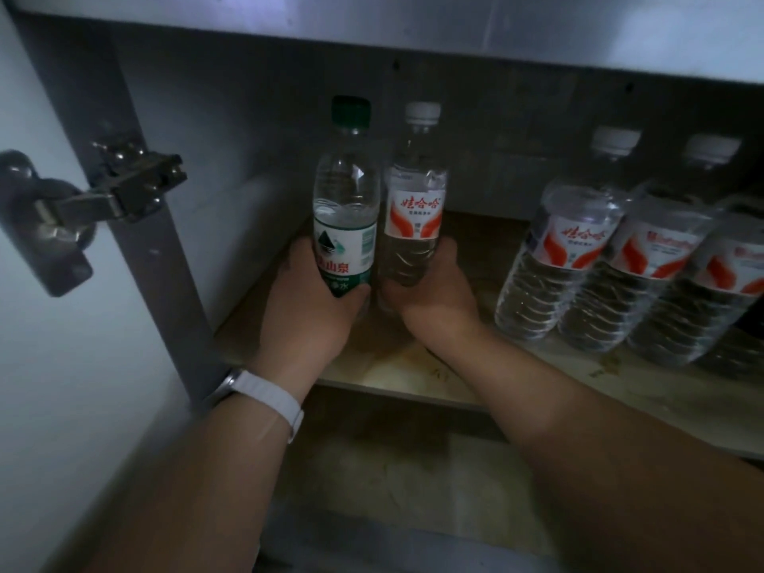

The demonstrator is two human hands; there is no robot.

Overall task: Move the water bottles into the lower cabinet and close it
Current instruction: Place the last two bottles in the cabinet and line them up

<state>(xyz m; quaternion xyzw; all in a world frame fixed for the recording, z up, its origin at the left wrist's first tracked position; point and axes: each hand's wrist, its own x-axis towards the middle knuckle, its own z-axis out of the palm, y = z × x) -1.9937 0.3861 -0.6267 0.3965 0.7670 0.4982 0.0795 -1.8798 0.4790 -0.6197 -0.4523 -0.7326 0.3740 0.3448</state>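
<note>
Both my hands reach into the open lower cabinet. My left hand (308, 299) grips the base of a green-capped water bottle (347, 192) with a green and white label. My right hand (430, 291) grips the base of a white-capped water bottle (415, 192) with a red and white label. The two bottles stand upright, side by side and touching, just above or on the cabinet floor (413, 366) near its left wall. A row of several white-capped bottles (570, 258) with red labels stands to the right on the same floor.
The cabinet door (62, 366) hangs open at the left, held by a metal hinge (103, 192). A shelf or countertop edge (413, 22) runs above the opening. The inside is dim. A white watch band circles my left wrist (264, 390).
</note>
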